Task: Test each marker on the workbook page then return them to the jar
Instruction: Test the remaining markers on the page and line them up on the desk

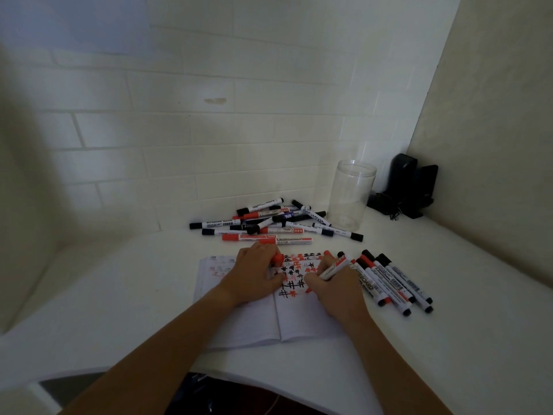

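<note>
- my right hand (335, 290) is clamped around a white-barrelled red whiteboard marker (333, 268), tip down on the open white paper workbook (294, 319); my left hand (256, 277) pinches the marker's red plastic cap (277, 260) and rests on the page.
- the marker's long axis runs diagonally, tip toward me and to the left, tail rising away to the right.
- risk, as i judge it: the cap could slip from my left fingers and roll into the pile of untested markers (275, 221) behind the workbook.
- the tested row of markers (389, 280) lies touching my right wrist; a sweep of my arm could scatter them off the white worktop (449, 339).
- the clear plastic jar (350, 194) stands upright, well apart; it looks light and easy to tip.
</note>
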The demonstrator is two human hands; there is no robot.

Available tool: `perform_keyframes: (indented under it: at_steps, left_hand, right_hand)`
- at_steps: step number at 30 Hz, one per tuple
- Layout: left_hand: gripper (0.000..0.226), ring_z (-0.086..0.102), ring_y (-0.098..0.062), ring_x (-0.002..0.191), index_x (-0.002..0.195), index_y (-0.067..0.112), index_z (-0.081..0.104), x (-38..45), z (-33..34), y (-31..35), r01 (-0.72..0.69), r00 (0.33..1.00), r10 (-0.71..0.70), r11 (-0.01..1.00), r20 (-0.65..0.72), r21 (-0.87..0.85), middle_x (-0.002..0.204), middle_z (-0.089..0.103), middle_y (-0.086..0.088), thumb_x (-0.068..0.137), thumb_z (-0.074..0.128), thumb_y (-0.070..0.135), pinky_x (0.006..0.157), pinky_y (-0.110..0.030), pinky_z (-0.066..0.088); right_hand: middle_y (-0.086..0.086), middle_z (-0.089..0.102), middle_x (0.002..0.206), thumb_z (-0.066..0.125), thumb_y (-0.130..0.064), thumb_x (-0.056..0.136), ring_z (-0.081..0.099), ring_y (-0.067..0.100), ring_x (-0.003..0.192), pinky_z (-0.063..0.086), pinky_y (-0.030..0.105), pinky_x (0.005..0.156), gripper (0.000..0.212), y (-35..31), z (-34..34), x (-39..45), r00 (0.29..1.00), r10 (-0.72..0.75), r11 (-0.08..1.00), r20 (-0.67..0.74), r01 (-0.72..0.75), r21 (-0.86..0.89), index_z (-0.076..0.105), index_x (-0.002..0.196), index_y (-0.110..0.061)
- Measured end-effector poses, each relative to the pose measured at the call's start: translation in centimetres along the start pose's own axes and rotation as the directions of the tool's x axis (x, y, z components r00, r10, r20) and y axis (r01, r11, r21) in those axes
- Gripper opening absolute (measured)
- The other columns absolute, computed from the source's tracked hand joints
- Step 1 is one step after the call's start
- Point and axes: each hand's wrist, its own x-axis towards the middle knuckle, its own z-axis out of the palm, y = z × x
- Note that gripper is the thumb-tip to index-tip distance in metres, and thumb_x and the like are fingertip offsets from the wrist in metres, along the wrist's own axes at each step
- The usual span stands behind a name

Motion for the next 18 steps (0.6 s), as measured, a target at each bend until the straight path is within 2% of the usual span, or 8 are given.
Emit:
perform_keyframes:
  at_steps: [6, 9, 11, 13, 15, 18]
  left_hand:
    - [0.023, 0.041, 0.002, 0.085, 0.087, 0.034, 0.045, 0.08, 0.03, -0.14, -0.009, 1.0, 0.009, 1.0, -0.01, 0.013, 0.085, 0.048, 0.016, 0.082, 0.065, 0.043, 0.082, -0.032, 0.033]
    - [0.024, 0.041, 0.0, 0.083, 0.086, 0.034, 0.043, 0.1, -0.06, -0.02, -0.013, 1.0, 0.013, 1.0, -0.012, 0.016, 0.084, 0.048, 0.016, 0.082, 0.066, 0.043, 0.08, -0.033, 0.033]
    - [0.025, 0.042, 0.001, 0.084, 0.086, 0.034, 0.043, 0.1, -0.06, -0.05, -0.012, 1.0, 0.012, 1.0, -0.009, 0.015, 0.084, 0.048, 0.016, 0.081, 0.066, 0.043, 0.079, -0.033, 0.032]
    - [0.023, 0.042, -0.002, 0.084, 0.086, 0.032, 0.044, 0.05, -0.09, 0.02, -0.015, 1.0, 0.015, 1.0, -0.006, 0.02, 0.085, 0.048, 0.015, 0.082, 0.064, 0.043, 0.081, -0.033, 0.032]
    - [0.02, 0.042, -0.008, 0.088, 0.088, 0.029, 0.047, -0.02, -0.19, 0.12, -0.024, 1.0, 0.023, 0.999, 0.005, 0.036, 0.089, 0.049, 0.013, 0.083, 0.059, 0.045, 0.085, -0.033, 0.033]
    - [0.018, 0.04, -0.008, 0.094, 0.089, 0.027, 0.048, -0.13, -0.24, 0.2, -0.047, 0.999, 0.045, 0.996, 0.024, 0.069, 0.094, 0.048, 0.013, 0.086, 0.053, 0.045, 0.091, -0.034, 0.031]
  right_hand:
    - [0.019, 0.06, 0.062, 0.072, -0.018, 0.087, 0.048, 0.017, 0.043, 0.038, 0.025, 0.038, 0.022, 0.05, 0.24, 0.01, 1.0, 0.011, 0.997, 0.02, -0.012, 0.078, 0.054, 0.076, -0.009]
    - [0.011, 0.059, 0.057, 0.072, -0.02, 0.084, 0.05, 0.014, 0.043, 0.04, 0.024, 0.041, 0.022, 0.01, 0.3, 0.0, 0.998, 0.033, 0.997, 0.057, -0.037, 0.061, 0.054, 0.074, -0.014]
    - [0.0, 0.052, 0.051, 0.071, -0.019, 0.078, 0.046, 0.013, 0.045, 0.039, 0.027, 0.045, 0.024, 0.12, 0.1, 0.0, 0.997, 0.017, 0.999, 0.08, -0.019, 0.03, 0.05, 0.067, -0.016]
    - [-0.003, 0.047, 0.051, 0.07, -0.017, 0.078, 0.044, 0.013, 0.046, 0.038, 0.027, 0.047, 0.027, 0.1, -0.02, -0.02, 0.996, 0.004, 1.0, 0.091, -0.005, 0.01, 0.048, 0.064, -0.017]
    - [0.003, 0.05, 0.053, 0.07, -0.015, 0.082, 0.047, 0.016, 0.047, 0.039, 0.026, 0.045, 0.028, 0.11, 0.04, 0.08, 0.999, -0.001, 1.0, 0.053, 0.001, 0.015, 0.048, 0.064, -0.015]
    - [0.014, 0.058, 0.059, 0.07, -0.016, 0.086, 0.049, 0.014, 0.047, 0.039, 0.022, 0.042, 0.026, 0.22, 0.09, 0.21, 1.0, -0.009, 0.999, 0.013, 0.009, 0.037, 0.051, 0.07, -0.009]
